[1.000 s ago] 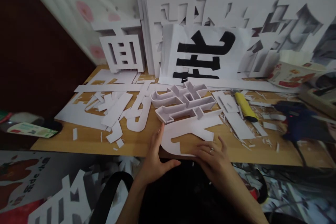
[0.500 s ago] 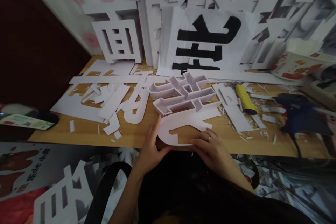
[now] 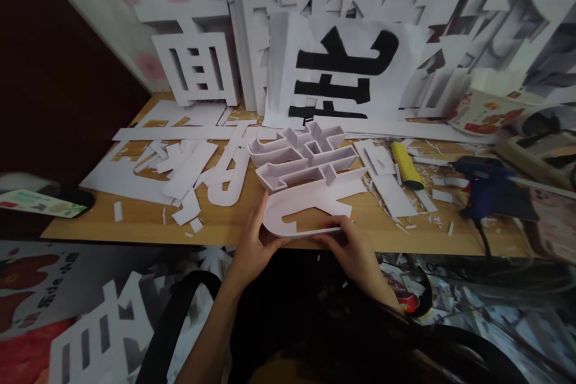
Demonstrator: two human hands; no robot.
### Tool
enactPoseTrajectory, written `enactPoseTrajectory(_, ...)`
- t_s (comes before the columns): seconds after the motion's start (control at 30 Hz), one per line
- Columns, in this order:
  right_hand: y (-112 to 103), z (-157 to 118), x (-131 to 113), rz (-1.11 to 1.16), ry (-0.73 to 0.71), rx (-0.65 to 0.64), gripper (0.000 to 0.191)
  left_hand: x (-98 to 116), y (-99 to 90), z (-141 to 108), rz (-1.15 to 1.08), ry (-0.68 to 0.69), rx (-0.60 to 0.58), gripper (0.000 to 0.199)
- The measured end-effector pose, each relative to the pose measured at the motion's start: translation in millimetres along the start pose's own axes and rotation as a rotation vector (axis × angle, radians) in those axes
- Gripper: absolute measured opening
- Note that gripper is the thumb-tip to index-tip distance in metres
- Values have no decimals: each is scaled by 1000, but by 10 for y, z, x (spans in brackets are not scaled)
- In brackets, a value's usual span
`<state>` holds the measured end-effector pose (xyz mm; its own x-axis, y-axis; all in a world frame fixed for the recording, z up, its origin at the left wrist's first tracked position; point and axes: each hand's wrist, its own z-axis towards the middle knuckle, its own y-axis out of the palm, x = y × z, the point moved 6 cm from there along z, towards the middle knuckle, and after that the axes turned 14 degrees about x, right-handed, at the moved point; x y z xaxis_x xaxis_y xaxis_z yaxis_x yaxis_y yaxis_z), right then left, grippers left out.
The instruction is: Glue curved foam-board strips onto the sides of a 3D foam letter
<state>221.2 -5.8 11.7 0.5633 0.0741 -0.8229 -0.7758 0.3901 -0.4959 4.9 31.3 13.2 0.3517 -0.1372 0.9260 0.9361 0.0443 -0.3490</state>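
A white foam-board character (image 3: 281,207) with upright side walls lies at the front of the wooden table (image 3: 135,228). Its far strokes are walled like shallow troughs, while the near curved stroke is partly a flat sheet. My left hand (image 3: 254,237) grips the rounded left end, fingers at the outer side and thumb at the front edge. My right hand (image 3: 353,249) pinches the thin strip along the near edge, with the thumb in front and fingers behind. Just left of the character lies a flat white cut-out (image 3: 229,189).
A yellow roller-like tool (image 3: 407,166), a blue glue gun (image 3: 483,183) and white scraps (image 3: 186,171) lie around. Behind stand a printed sheet (image 3: 337,75), a finished foam character (image 3: 195,66) and a paper tub (image 3: 490,105). Another foam character (image 3: 101,336) sits below the table.
My right hand has shifted left along the near edge, its fingers now bent over the strip instead of lying on the flat part. The left hand keeps its place at the rounded end.
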Motion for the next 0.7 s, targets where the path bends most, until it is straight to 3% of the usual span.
enactPoseTrajectory(0.2,17,-10,-4,-3,-82,-13,16,40,0,8,12,14,-4,90)
enactPoseTrajectory(0.33,-2,-54,-129,-18,-286,103,12,41,1,5,12,22,0,88)
enactPoseTrajectory(0.47,-34,-201,-331,-204,-437,309,30,45,3,7,11,35,0,87)
enactPoseTrajectory(0.57,39,-305,-459,-254,-476,288,51,55,3,9,2,53,-4,88)
enactPoseTrajectory(0.7,137,-346,-480,-219,-444,256,58,23,4,5,-17,54,9,88)
